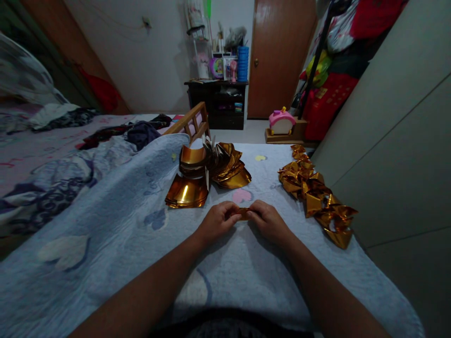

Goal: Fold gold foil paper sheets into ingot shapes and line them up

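Between my two hands, a small piece of gold foil paper [243, 214] is held just above the blue cloth. My left hand [221, 218] pinches its left end, thumb in front and fingers behind. The right end is pinched by my right hand [267, 218] in the same way. Beyond my left hand lie fanned stacks of shiny gold foil sheets [188, 190], some showing pale edges. Folded gold foil pieces [310, 185] form a heap to the right of my right hand. My fingers cover much of the held piece.
The blue quilted cloth [141, 263] with heart shapes spreads under everything. Rumpled clothes [141, 134] lie on a bed at left, by a wooden rail [190, 119]. A pale cabinet [398, 155] borders the right. A pink toy [282, 121] stands near the door [282, 56].
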A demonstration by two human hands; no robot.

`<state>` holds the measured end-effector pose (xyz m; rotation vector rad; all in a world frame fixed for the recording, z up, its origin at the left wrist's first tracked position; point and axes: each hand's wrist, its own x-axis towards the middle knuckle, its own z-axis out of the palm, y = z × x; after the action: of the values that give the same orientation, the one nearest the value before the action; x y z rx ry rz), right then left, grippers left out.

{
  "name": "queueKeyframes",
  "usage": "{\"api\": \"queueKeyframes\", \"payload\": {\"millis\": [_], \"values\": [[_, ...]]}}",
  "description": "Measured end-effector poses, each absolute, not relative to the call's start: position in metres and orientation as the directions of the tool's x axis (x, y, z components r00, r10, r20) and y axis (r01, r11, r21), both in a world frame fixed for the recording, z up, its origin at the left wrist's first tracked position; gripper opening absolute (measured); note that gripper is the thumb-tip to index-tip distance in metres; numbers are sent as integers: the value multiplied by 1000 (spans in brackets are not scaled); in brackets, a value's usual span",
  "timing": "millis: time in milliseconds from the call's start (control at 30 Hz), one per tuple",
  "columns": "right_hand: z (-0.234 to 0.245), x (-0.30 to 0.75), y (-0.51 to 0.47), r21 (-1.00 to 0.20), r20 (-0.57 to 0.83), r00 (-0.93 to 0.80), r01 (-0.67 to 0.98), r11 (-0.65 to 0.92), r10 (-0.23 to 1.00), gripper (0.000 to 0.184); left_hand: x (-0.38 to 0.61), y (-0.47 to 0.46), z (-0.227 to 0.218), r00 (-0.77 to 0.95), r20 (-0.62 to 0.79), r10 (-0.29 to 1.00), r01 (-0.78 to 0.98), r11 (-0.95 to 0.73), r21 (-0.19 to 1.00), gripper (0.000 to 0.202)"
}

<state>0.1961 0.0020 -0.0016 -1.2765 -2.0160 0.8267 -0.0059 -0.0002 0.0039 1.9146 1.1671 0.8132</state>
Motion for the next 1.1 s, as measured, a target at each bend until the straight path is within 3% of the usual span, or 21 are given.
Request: {"api": "queueKeyframes", "payload": {"millis": [167,367,567,833,1100], "values": [[6,197,-1,-836,141,-339,462,295,930,17,-9,-1,8,451,51,891,419,-262,869,34],[3,194,0,-941,-2,-378,315,127,926,17,-8,-2,8,418,45,907,367,-214,905,36],[1,194,0,-969,-85,-421,245,23,903,21,-3,-3,3,427,35,904,301,-179,937,35],[8,196,0,-978,-92,-431,210,1,898,21,-6,-4,4,462,-11,887,324,-157,933,32],[9,209,7,-971,-113,-409,239,-14,906,27,-7,0,5,431,-42,901,238,-68,969,32]]}}
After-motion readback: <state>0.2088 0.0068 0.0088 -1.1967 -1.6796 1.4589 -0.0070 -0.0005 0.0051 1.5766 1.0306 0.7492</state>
